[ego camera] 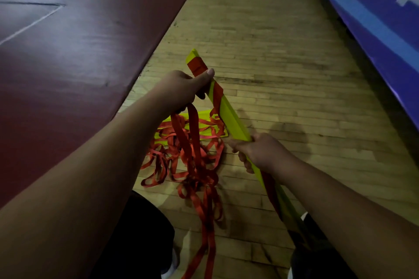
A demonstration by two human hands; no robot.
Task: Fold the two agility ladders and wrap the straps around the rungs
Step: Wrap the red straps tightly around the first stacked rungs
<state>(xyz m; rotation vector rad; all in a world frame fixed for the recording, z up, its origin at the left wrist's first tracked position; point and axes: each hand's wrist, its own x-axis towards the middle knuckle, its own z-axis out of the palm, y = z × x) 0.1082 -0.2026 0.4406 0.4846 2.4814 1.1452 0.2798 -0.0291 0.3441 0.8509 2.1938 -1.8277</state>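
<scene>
A stacked bundle of yellow ladder rungs (231, 118) runs diagonally from upper left to lower right above the floor. My left hand (183, 88) grips its far end, thumb pressed on an orange strap wound around the rungs there. My right hand (260, 152) holds the bundle nearer to me. Loose orange straps (192, 142) hang from my left hand down to a tangled heap. Under that heap lie the yellow rungs of the second ladder (204, 113) on the floor.
A dark red mat (79, 52) fills the left side, its edge close to my left arm. A blue padded mat (374, 18) slants along the right. Wooden floor (272, 52) lies between them. My dark-trousered legs and white shoes show at the bottom.
</scene>
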